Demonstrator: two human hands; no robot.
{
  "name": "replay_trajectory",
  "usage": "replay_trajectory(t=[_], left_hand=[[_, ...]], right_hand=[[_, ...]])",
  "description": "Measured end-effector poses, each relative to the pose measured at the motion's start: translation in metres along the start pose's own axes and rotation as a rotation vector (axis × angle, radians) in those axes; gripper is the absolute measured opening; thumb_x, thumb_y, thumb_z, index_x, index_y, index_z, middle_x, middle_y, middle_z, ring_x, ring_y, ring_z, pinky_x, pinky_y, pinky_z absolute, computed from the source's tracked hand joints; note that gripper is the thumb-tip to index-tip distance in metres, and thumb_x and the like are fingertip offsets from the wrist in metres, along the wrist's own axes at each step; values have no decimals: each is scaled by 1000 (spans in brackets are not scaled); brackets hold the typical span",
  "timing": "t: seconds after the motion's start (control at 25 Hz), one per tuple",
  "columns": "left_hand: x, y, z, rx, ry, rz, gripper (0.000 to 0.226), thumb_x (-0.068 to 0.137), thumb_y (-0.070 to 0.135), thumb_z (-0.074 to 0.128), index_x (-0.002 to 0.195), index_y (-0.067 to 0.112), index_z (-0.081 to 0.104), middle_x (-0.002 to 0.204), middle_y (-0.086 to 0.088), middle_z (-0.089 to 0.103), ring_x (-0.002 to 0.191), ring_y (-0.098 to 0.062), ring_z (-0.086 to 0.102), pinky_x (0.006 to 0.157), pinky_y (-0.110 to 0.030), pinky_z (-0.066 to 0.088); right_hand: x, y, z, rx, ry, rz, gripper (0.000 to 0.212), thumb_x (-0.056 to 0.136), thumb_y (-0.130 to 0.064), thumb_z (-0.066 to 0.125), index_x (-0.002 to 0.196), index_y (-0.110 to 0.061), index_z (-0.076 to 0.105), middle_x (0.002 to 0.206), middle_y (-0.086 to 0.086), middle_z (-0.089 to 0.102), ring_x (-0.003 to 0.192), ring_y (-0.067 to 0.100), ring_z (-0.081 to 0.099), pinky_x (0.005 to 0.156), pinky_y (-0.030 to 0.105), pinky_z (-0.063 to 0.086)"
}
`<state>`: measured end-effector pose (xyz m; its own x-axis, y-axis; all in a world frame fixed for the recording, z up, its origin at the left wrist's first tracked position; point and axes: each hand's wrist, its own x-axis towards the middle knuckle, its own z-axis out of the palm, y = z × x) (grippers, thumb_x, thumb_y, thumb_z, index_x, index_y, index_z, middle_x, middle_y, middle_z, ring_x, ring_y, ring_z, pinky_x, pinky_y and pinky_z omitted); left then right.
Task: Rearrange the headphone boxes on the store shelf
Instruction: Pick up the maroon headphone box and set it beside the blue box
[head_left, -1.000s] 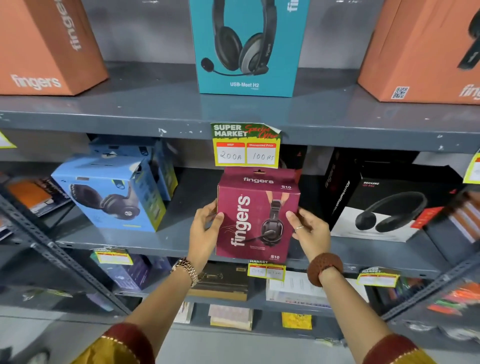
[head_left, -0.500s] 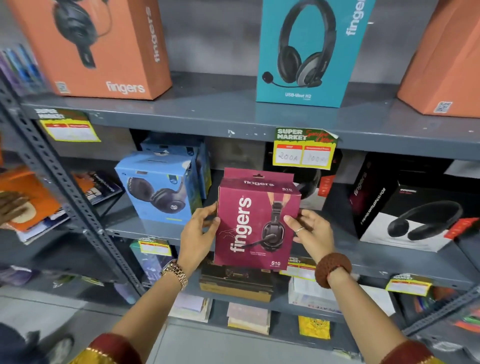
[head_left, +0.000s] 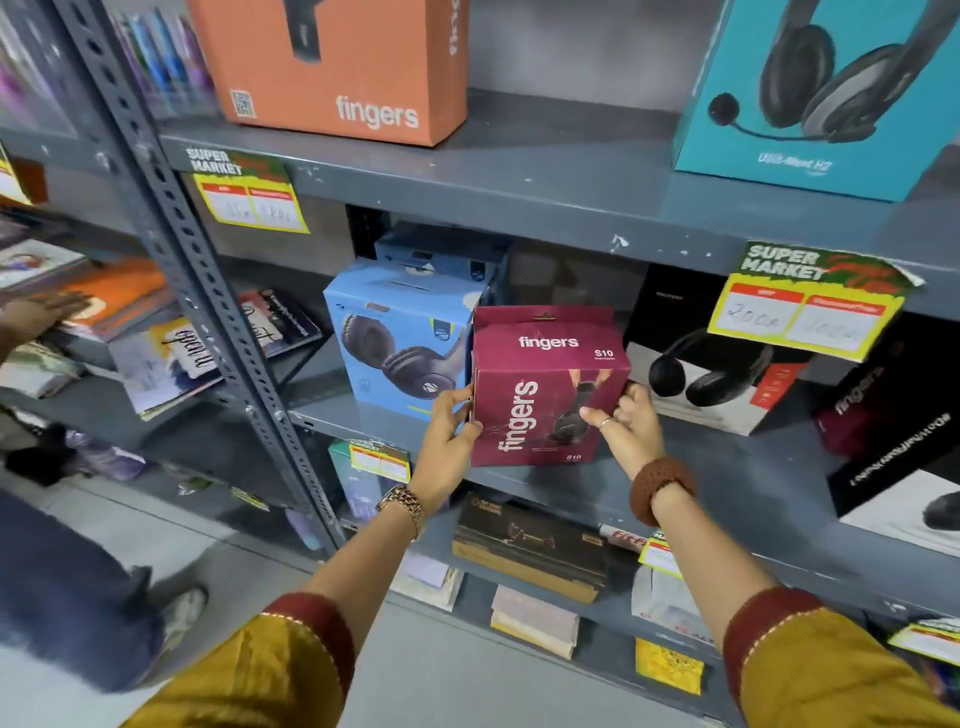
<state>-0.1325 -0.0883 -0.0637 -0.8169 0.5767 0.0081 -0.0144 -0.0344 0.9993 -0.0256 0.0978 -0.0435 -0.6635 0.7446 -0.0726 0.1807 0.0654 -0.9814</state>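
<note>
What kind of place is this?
Most likely a shop: boxed headphones such as the maroon box stand on grey metal shelves with "Super Market" price tags.

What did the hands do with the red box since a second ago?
Both hands carried the red box to the left along the middle shelf, until it sits right beside the blue box. The left hand holds its left edge as before; the right hand has loosened, its fingers curled at the right edge. The other boxes stayed where they were.
</note>
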Motion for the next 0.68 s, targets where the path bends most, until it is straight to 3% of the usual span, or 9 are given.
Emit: replay_trajectory(t=[0.16,0.28,0.44,0.56,0.68], left_hand=[[-2,-2,5,-50,-16,22,34,95,0,37,126,16,39,143,-4,40,124,-10,45,76,-9,50],[-11,-11,10,-3,94,72,44,95,2,38,137,15,35,139,3,39,120,2,41,85,-6,44],[-42,-36,35,49,276,6,41,94,4,41,134,15,41,132,2,46,122,-14,46,100,-28,40],[-63,-46,75,129,247,-32,34,92,1,42,122,14,50,123,-1,57,110,-18,54,95,-29,45],[-76,-41,137,143,171,-25,35,91,-3,42,120,12,52,127,-11,59,111,-19,55,101,-34,44]], right_hand=[[-1,9,-2,-19,-39,-5,62,77,-7,68,130,-10,36,133,15,53,122,26,51,106,42,41],[-12,15,-11,-12,-36,-3,65,80,-5,65,137,-12,34,147,10,39,137,23,35,109,29,29],[-39,39,-57,-7,-13,5,56,83,-3,61,135,-10,41,147,6,40,137,19,35,100,23,30],[-64,59,-112,-14,19,22,49,83,-2,60,131,-8,46,142,7,46,134,19,40,98,24,33],[-87,74,-182,-35,72,7,44,83,-2,60,126,-6,50,139,9,50,132,21,42,101,27,34]])
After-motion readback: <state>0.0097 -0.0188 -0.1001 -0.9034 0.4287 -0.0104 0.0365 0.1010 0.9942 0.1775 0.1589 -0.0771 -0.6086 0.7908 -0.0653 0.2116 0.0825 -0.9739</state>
